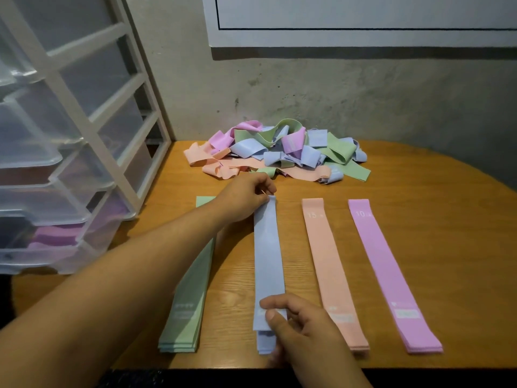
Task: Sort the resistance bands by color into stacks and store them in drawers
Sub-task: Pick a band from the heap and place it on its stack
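On the wooden table: my left hand pinches the far end of the top blue band; my right hand pinches its near end. Green stack, peach stack, pink stack, unsorted pile, plastic drawers at left.

Wooden table, grey concrete wall, white framed board above

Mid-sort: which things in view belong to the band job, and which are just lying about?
Job: blue band, pinched by left hand and right hand; blue stack, green stack, peach stack, pink stack; mixed pile; drawer unit.
Lying about: table, white board on wall.
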